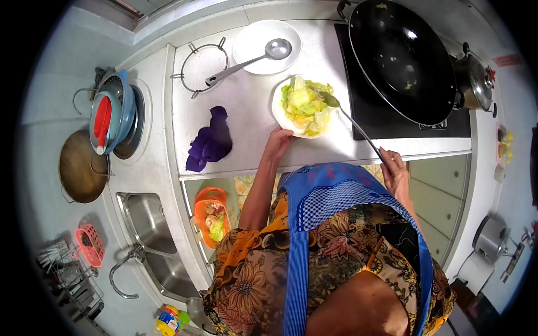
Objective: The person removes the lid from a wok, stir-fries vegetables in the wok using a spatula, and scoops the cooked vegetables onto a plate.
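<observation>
My left hand [278, 143] grips the near rim of a white plate [278, 115] on the counter, thumb over the edge. Cooked lettuce [305, 103], pale green and yellow, is heaped on it. My right hand [395, 172] is closed around the handle of a long metal spatula [361, 130]. The spatula's head rests against the right side of the lettuce. Beyond the plate, a white bowl [246, 45] holds a ladle [277, 49] whose handle sticks out over the rim. A crumpled purple cloth [212, 140] lies left of my left hand.
A large black wok [400, 56] sits on the black cooktop [386, 130], a lidded pot [481, 84] beside it. At the back left is a wire ring stand [183, 75]. An orange bin [200, 224] with scraps hangs below the counter edge, near the steel sink [143, 215].
</observation>
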Available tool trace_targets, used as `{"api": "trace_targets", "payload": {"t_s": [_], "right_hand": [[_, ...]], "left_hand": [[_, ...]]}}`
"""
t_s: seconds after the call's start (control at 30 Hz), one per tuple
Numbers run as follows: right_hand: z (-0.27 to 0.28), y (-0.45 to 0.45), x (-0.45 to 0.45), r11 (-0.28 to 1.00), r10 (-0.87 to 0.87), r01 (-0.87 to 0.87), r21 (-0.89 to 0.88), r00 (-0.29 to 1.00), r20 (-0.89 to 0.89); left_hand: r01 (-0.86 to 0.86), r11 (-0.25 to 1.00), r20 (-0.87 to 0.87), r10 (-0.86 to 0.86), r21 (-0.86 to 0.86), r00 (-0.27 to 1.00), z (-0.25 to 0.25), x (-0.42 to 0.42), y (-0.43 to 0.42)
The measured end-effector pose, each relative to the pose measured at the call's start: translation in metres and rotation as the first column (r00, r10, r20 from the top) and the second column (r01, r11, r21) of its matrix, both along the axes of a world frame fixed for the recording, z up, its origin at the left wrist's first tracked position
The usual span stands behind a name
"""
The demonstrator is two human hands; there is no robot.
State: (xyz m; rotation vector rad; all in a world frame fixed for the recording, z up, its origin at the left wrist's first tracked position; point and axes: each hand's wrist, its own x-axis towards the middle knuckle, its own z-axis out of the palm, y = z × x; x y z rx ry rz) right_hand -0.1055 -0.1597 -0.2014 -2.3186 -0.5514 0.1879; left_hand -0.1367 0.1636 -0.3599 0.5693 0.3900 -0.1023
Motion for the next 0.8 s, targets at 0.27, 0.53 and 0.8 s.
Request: {"api": "trace_targets", "payload": {"t_s": [0.27,0.53,0.8], "right_hand": [[-0.013,-0.004,-0.018,0.977,0.120,-0.117,-0.177,0.993,0.008],[-0.001,-0.002,-0.019,0.997,-0.051,0.058,0.045,0.988,-0.149],[-0.011,0.039,0.001,0.990,0.094,-0.080,-0.120,0.989,0.118]], "left_hand": [[0.041,0.993,-0.064,-0.034,0.110,0.997,0.008,0.002,0.000],[0.080,0.986,0.012,-0.082,0.146,0.997,0.028,0.008,0.004],[0.293,0.826,-0.163,-0.245,0.481,0.956,0.047,-0.004,0.018]]}}
